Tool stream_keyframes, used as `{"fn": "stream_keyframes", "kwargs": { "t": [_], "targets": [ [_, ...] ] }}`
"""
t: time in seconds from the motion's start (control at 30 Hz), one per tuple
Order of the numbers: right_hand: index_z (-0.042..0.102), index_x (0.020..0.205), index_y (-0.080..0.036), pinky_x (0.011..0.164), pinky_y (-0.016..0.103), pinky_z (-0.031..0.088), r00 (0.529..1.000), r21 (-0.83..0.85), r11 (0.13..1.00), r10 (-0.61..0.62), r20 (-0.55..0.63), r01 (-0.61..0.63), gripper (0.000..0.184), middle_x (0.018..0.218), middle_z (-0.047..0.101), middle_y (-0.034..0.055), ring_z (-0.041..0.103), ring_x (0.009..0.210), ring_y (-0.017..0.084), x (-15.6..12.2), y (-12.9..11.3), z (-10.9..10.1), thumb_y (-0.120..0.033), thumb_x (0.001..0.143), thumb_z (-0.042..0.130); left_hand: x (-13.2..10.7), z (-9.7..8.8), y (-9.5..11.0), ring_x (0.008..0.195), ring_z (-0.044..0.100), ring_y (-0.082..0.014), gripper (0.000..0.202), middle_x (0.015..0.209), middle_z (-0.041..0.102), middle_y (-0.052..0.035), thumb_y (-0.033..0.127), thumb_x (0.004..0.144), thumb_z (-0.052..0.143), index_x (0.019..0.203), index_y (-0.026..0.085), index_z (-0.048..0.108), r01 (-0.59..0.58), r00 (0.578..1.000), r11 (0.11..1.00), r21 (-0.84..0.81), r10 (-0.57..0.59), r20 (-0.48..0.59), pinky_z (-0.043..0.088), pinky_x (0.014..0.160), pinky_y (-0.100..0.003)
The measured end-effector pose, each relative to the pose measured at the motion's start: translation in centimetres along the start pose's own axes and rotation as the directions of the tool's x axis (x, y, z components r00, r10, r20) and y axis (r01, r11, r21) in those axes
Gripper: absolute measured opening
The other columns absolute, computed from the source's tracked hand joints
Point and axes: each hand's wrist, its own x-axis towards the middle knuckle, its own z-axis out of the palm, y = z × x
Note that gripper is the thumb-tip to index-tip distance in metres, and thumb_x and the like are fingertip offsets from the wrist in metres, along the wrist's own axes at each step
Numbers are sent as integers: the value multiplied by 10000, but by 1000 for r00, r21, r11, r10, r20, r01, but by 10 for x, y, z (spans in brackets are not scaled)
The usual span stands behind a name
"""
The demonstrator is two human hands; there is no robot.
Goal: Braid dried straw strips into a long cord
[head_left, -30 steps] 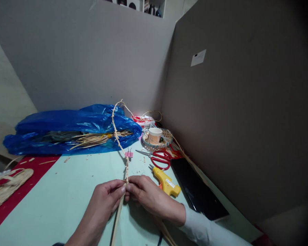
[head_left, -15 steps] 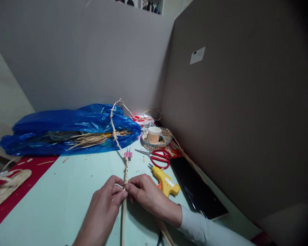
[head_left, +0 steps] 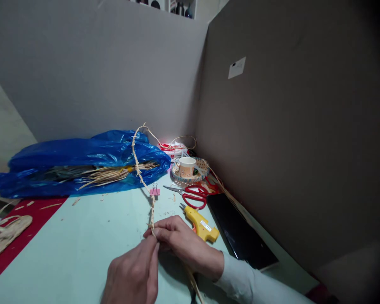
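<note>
A pale braid of plant fibre (head_left: 152, 209) runs toward me from a pink binder clip (head_left: 155, 192) on the table. Past the clip, its finished length arches up in a loop in front of the blue bag. My right hand (head_left: 180, 240) pinches the near end of the braid between thumb and forefinger. Just below it, my left hand (head_left: 134, 270) is closed on the strands, its back toward me, so the fingertips are partly hidden. Loose strands trail out beneath my right wrist.
A yellow glue gun (head_left: 201, 223), red-handled scissors (head_left: 194, 196) and a black flat device (head_left: 237, 232) lie to the right. Behind stand a paper cup (head_left: 187, 166) in a woven tray (head_left: 175, 177) and a blue plastic bag (head_left: 66, 154) of straw. A woven sandal (head_left: 11, 236) lies left.
My left hand has turned over and moved lower, drawing the strands down below my right hand. My right hand still pinches the braid. The view has shifted slightly.
</note>
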Motion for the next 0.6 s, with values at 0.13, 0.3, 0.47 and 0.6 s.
{"fn": "stream_keyframes", "kwargs": {
  "t": [0.13,0.3,0.47,0.6],
  "targets": [
    [712,849,-111,510,215,259,985,231,957,174,23,-174,216,534,434,-42,347,502,86,0,2,2,-247,797,552,-5,9,-2,595,670,-223,244,684,699,-80,206,876,446,871,224,690,-140,989,989,38,138,45,435,564,-287],
    [671,738,-120,537,211,301,994,240,965,112,1,-109,200,605,519,-15,407,539,90,0,6,4,-277,798,562,5,-15,5,589,616,-188,277,623,648,-31,331,867,510,632,240,624,9,1000,976,-216,-11,-6,432,599,-253],
    [529,631,-149,513,205,264,996,236,968,75,38,-82,199,614,471,-19,364,523,83,-4,4,4,-242,805,503,27,-23,-9,735,609,-185,206,767,684,-20,411,805,604,792,209,642,408,907,679,-610,-375,189,447,690,-249],
    [527,651,-155,534,207,283,993,221,973,33,116,-59,192,614,471,-13,391,556,98,-8,-1,4,-229,819,470,34,-7,-16,455,424,-74,323,577,605,17,461,732,695,821,177,569,554,832,271,-787,-210,513,345,455,-178]
  ]
}}
